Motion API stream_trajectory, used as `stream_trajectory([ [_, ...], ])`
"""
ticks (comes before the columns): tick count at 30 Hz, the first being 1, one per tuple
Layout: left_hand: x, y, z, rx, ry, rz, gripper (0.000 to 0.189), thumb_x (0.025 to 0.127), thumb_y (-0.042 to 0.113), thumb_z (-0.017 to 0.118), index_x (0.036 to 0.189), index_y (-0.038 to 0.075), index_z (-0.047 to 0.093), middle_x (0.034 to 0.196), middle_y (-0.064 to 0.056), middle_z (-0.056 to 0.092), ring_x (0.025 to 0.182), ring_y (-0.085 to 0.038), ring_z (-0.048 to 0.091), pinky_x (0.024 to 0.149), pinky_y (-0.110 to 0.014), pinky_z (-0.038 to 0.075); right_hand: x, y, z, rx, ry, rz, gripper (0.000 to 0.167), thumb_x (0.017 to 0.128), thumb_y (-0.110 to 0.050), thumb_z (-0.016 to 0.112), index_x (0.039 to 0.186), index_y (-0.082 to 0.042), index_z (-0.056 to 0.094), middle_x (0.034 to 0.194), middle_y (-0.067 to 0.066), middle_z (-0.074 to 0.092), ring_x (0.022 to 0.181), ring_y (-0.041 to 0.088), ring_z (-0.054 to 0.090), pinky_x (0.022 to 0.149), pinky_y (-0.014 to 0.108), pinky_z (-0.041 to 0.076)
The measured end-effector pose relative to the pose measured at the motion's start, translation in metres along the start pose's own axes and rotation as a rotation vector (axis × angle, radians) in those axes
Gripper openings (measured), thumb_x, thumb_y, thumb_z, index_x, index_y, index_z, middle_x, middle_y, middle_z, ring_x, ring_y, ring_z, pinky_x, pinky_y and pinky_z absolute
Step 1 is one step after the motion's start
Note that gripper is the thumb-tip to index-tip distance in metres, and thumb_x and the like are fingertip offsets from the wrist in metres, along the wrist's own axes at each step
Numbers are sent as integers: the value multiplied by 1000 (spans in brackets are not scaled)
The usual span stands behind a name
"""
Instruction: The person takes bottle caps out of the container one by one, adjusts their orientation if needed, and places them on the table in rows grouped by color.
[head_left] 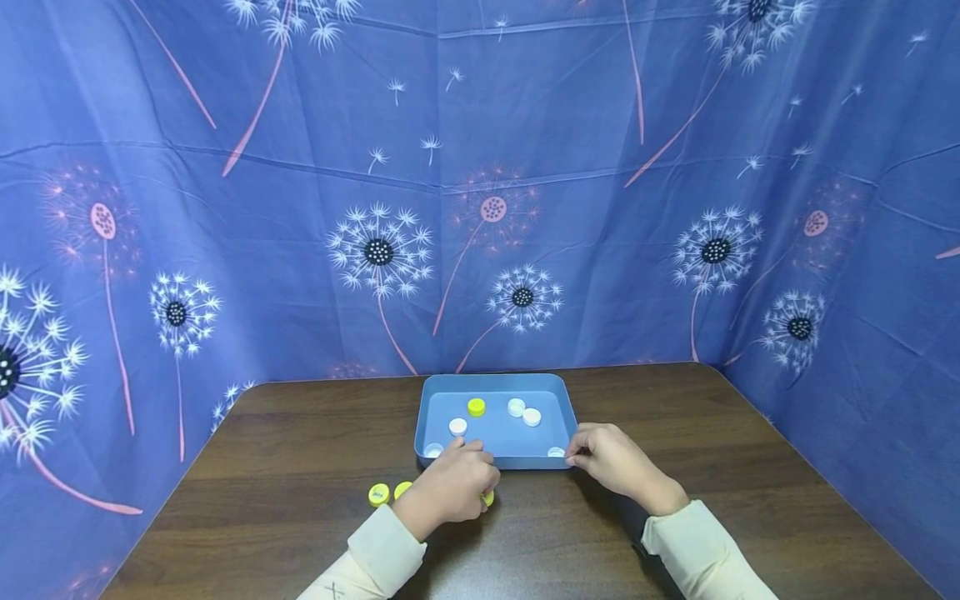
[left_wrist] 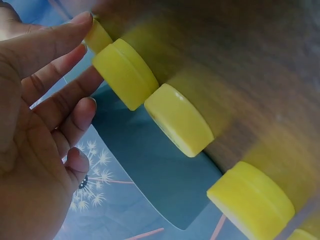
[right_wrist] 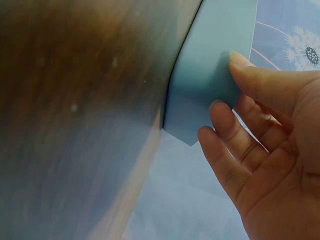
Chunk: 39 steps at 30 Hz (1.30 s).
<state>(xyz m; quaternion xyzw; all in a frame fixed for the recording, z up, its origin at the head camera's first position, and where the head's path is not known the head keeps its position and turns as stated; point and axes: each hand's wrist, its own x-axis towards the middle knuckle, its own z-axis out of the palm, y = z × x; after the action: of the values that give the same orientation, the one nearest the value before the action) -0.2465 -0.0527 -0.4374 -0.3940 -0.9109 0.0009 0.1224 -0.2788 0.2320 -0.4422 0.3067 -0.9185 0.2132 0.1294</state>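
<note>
My left hand (head_left: 453,485) is at the tray's front, over a row of yellow bottle caps (head_left: 378,494). In the left wrist view its thumb and forefinger pinch the farthest yellow bottle cap (left_wrist: 101,37). Beside those fingers stand another yellow cap (left_wrist: 127,74) and a third cap (left_wrist: 179,120). My right hand (head_left: 617,463) grips the front right corner of the blue tray (head_left: 532,463) between thumb and fingers. In the right wrist view, the thumb lies along the tray wall (right_wrist: 210,60). The left hand hides part of the row from the head camera.
Inside the tray are a yellow cap (head_left: 476,407) and several white caps (head_left: 532,417). The tray sits at the back of the brown wooden table (head_left: 315,450). A blue dandelion-print cloth (head_left: 300,208) hangs behind the table and along its sides.
</note>
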Motion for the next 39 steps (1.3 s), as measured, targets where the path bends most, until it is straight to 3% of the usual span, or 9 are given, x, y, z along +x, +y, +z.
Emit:
stream_trajectory([
  [6, -1, -1, -3, -28, -1, -4, 32, 67, 22, 88, 63, 26, 56, 68, 17, 43, 72, -5, 41, 71, -27, 36, 0, -1, 0, -16, 10, 8, 17, 79, -2, 81, 76, -19, 75, 77, -15, 65, 76, 3, 59, 70, 27, 53],
  [10, -1, -6, -9, -118, 28, 1, 27, 72, 30, 87, 69, 23, 62, 72, 15, 48, 73, -4, 44, 78, -34, 42, -1, -1, 0, -6, -4, 17, 16, 79, -2, 81, 78, -17, 76, 77, -13, 67, 74, 0, 57, 69, 26, 53],
  [18, 12, -30, -40, -442, 236, -25, 22, 83, 29, 82, 98, 20, 70, 103, 12, 63, 105, -10, 57, 92, -46, 45, -1, -1, 0, -1, 22, -3, 17, 78, -2, 81, 76, -17, 75, 75, -15, 64, 72, -2, 55, 66, 24, 52],
  [24, 29, -45, -55, -653, 396, -83, 29, 83, 22, 82, 109, 16, 69, 118, 4, 63, 118, -15, 56, 103, -43, 45, -1, -2, 0, 10, 23, -10, 16, 79, 0, 81, 76, -16, 75, 75, -14, 64, 71, -1, 55, 64, 23, 51],
  [31, 50, -54, -49, -831, 537, -177, 21, 86, 19, 79, 105, 14, 71, 110, -3, 68, 107, -20, 62, 90, -45, 51, -2, -2, 0, 16, 2, 13, 16, 80, -1, 80, 76, -15, 75, 77, -11, 66, 74, 1, 58, 67, 25, 52],
  [35, 61, -62, -42, -884, 556, -256, 19, 86, 17, 79, 103, 12, 71, 105, -3, 68, 104, -25, 63, 91, -50, 50, -1, -2, 1, 19, 4, 11, 16, 80, 0, 79, 76, -15, 75, 76, -13, 65, 72, 0, 56, 65, 24, 51],
  [39, 71, -70, -33, -892, 534, -343, 20, 87, 18, 79, 104, 12, 71, 105, -3, 68, 104, -26, 63, 92, -46, 50, -1, -1, 1, 18, 10, 10, 17, 80, 0, 80, 76, -16, 74, 76, -14, 63, 71, -1, 55, 64, 23, 51],
])
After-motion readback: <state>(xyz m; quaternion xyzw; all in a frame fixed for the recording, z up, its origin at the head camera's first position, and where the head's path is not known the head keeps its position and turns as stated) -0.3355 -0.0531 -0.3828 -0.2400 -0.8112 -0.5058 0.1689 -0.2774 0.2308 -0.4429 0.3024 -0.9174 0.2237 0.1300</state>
